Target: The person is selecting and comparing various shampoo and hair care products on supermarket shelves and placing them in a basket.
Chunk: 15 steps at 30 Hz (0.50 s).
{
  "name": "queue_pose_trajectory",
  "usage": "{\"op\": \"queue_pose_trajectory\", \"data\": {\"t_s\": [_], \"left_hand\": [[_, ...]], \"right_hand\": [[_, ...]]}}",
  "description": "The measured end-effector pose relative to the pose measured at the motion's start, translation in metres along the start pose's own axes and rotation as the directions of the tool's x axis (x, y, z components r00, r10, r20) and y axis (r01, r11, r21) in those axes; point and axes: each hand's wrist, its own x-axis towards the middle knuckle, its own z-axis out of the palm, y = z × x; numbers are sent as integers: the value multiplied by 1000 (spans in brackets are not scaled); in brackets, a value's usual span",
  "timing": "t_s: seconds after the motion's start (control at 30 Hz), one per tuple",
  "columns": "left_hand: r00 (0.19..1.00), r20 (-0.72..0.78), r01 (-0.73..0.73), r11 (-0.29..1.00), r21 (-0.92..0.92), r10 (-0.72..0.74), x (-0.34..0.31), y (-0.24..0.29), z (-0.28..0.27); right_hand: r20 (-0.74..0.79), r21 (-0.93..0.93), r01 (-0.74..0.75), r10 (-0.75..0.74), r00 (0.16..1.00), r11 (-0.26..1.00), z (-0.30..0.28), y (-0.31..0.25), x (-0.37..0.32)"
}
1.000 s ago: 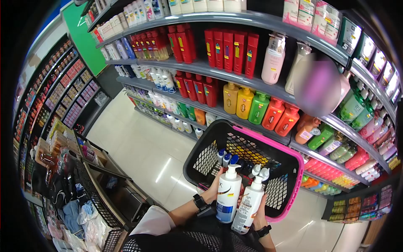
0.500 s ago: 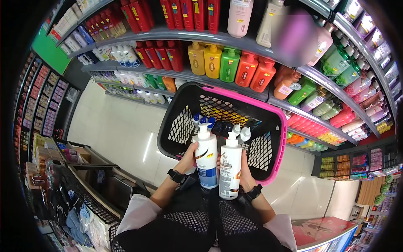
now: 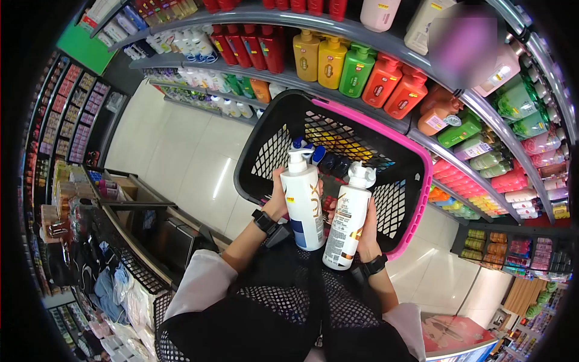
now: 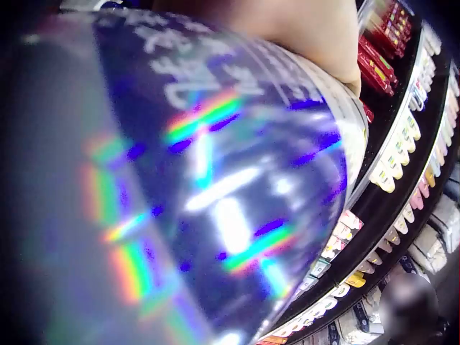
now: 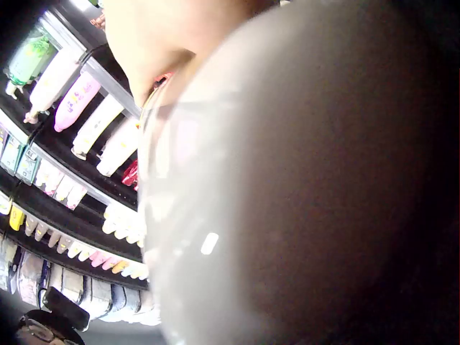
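Note:
In the head view, my left hand (image 3: 277, 196) grips a white pump bottle (image 3: 303, 208) with gold lettering, a yellow price sticker and a blue lower band. My right hand (image 3: 369, 232) holds a second white pump bottle (image 3: 347, 226), with small print and gold-brown marks facing up. Both bottles stand side by side, slightly tilted, before my body and over the near rim of a black shopping basket (image 3: 265, 114). The blue label (image 4: 230, 180) fills much of the left wrist view. A blurred bottle side (image 5: 287, 180) fills the right wrist view.
Several blue-capped bottles (image 3: 318, 154) lie inside the basket, which has a pink handle (image 3: 416, 208). Beyond it, curved shelves (image 3: 356, 108) carry yellow, green and orange pump bottles (image 3: 357, 71). A stand with bagged goods (image 3: 126, 289) is at left. Pale tile floor (image 3: 181, 145) shows between.
The head view has tilted down and shifted. My left hand's bottle has turned, bringing gold lettering round and the blue band partly away. The right bottle leans more to the right at its top.

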Motion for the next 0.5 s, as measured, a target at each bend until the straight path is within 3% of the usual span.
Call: {"op": "queue_pose_trajectory", "data": {"t_s": [0.03, 0.3, 0.37, 0.4, 0.43, 0.5], "left_hand": [[995, 95, 0, 1000, 2, 0, 2, 1, 1], [986, 37, 152, 962, 225, -164, 16, -1, 6], [985, -21, 172, 942, 287, -173, 14, -3, 4], [988, -24, 149, 905, 399, -153, 13, -8, -13], [987, -25, 155, 905, 396, -158, 12, -8, -14], [985, 142, 30, 903, 429, -100, 11, -6, -16]], "right_hand": [[-1, 3, -10, 10, 1000, 1000, 1, 1, 0], [-84, 40, -29, 32, 996, 999, -11, 0, 5], [-168, 33, -11, 16, 986, 999, -12, 0, 5], [-153, 37, -11, 16, 988, 999, -16, 0, 6], [-159, 39, -10, 16, 987, 999, -16, 1, 5], [-193, 37, -20, 27, 981, 999, -12, 0, 5]]}}
